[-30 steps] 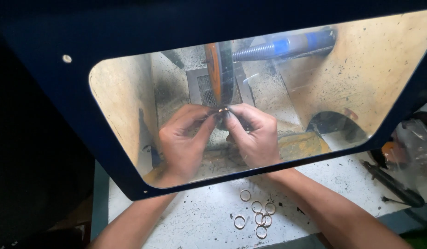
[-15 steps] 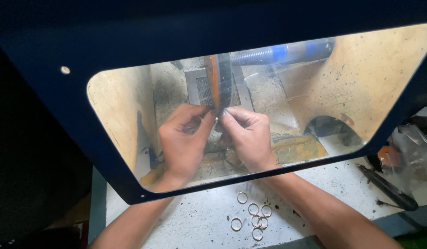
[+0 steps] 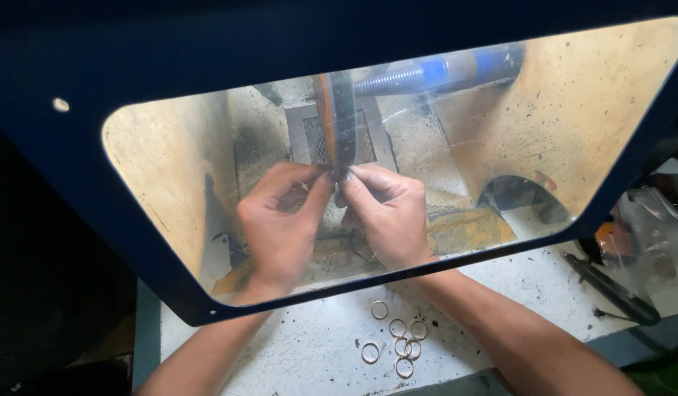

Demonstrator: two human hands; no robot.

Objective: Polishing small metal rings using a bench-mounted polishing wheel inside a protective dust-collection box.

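Head-cam view down through a clear shield w/ dark blue frame [image 3: 97, 242] into a dusty polishing booth. Both hands reach under the shield: left hand [image 3: 280, 220] and right hand [image 3: 387, 216] are pressed close together, fingertips of each pinching one small item [image 3: 337, 174] at the lower edge of the upright polishing wheel [image 3: 335, 121], at 12 o'clock from the hands. The item is too small to tell for sure; prob. a ring. A blue-and-metal spindle [image 3: 434, 73] runs off toward 2 o'clock. On the speckled white bench [image 3: 295, 345], at 6 o'clock from the hands, lies a cluster of thin metal rings [image 3: 399, 343]. Dark tools [image 3: 610, 290] sit at 4 o'clock. Judged step: buffing the piece on the wheel; next calls for a steady grip and turning it.
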